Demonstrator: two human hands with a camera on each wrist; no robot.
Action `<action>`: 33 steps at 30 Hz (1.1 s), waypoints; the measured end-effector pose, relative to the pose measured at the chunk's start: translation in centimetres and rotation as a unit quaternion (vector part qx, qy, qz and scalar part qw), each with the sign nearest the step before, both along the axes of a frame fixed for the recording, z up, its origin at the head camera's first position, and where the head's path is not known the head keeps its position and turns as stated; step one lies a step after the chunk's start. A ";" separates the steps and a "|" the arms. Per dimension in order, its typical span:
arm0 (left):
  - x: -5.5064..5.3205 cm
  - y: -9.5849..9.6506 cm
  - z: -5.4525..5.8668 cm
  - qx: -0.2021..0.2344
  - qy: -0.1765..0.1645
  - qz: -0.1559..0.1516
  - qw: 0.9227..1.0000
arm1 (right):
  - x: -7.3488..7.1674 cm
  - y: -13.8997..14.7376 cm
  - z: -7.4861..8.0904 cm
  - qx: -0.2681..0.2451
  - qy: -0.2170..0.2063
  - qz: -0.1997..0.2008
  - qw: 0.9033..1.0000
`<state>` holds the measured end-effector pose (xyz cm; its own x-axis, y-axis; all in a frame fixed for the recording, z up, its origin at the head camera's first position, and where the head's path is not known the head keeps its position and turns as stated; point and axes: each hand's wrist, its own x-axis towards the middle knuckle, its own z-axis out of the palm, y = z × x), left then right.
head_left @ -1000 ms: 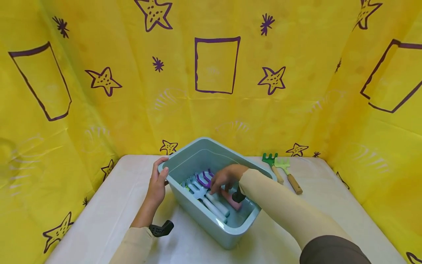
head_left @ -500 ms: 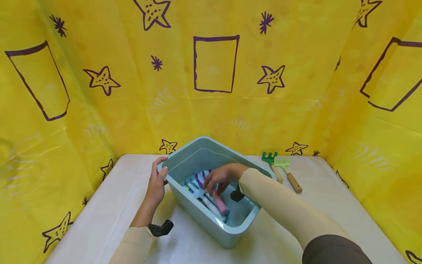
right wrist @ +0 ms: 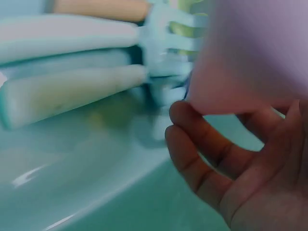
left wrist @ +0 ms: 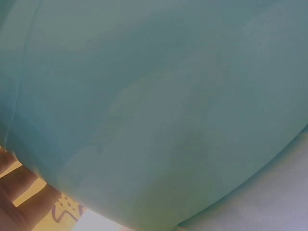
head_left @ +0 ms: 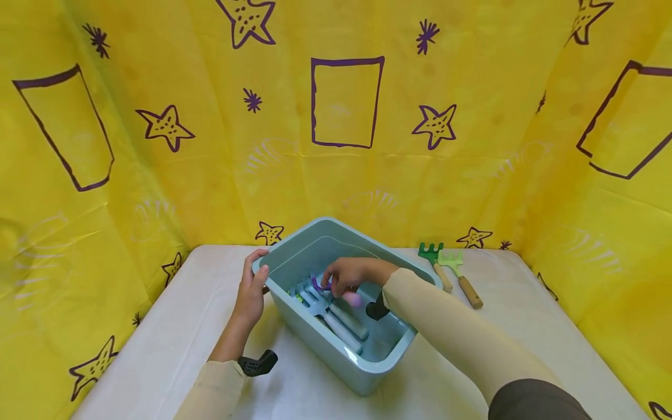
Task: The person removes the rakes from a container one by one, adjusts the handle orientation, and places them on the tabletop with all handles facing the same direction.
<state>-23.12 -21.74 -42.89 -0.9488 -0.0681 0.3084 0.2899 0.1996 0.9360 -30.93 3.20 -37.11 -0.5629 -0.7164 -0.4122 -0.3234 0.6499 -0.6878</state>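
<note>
A blue-green plastic bin (head_left: 315,344) stands angled on the table. My left hand (head_left: 252,291) grips its left corner rim, and its fingers also show at the edge of the left wrist view. Inside the bin, my right hand (head_left: 353,274) holds a purple hand rake by its pink handle (head_left: 353,299); the purple tines (head_left: 317,284) are partly hidden by the fingers. In the right wrist view the pink handle (right wrist: 250,57) looms close to the camera. Light-blue hand forks (head_left: 315,304) with pale handles (head_left: 342,333) lie beneath, at the bin's left side.
Right of the bin, a dark green hand rake (head_left: 430,252) and a light green hand rake (head_left: 451,262) lie on the white tabletop (head_left: 173,332), both with wooden handles. Another wooden handle (right wrist: 101,8) lies inside the bin. Yellow patterned cloth (head_left: 346,186) encloses the table.
My right hand has picked the pink-handled rake up from beside the pale handles, shifting left and tilting its handle up. My left hand stays on the rim.
</note>
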 end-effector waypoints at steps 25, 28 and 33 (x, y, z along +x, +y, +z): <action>0.4 0.0 0.4 -0.002 -0.017 -0.004 1.000 | 0.1 0.9 1.5 0.080 0.089 -0.155 0.981; 0.4 0.0 0.5 -0.003 -0.020 -0.002 1.000 | 0.0 1.2 2.1 0.077 0.107 -0.147 0.980; 0.1 0.0 0.0 -0.009 -0.015 0.007 1.000 | 0.4 1.7 3.1 0.039 0.096 -0.164 0.981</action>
<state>-23.06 -21.73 -42.91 -0.9563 -0.0770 0.2820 0.2595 0.2210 0.9401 -30.52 4.92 -33.97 -0.8304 -0.4540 -0.3230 -0.2068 0.7894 -0.5780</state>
